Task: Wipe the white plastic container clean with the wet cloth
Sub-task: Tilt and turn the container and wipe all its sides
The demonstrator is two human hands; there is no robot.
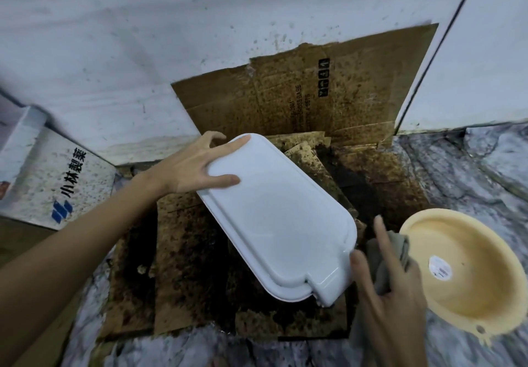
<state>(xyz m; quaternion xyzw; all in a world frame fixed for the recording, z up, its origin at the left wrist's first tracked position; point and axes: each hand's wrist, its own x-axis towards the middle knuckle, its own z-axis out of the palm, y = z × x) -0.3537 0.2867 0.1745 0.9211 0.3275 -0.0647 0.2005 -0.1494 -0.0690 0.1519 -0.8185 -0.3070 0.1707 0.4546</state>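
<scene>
Cardboard (328, 103): flattened, heavily dirt-spattered, propped against the wall and spread on the floor. White plastic container (277, 218): bottom up, tilted above the cardboard; visible underside looks clean, inside hidden, so wiping seems partly done at best. Yellow basin (468, 272): just right of the cloth, crowding the right hand. Printed box (48, 183): far left. Left hand (188, 166): fingers spread, steadying the container's far end. Right hand (391, 289): grip closed around the grey cloth (385, 255), beside the near corner.
</scene>
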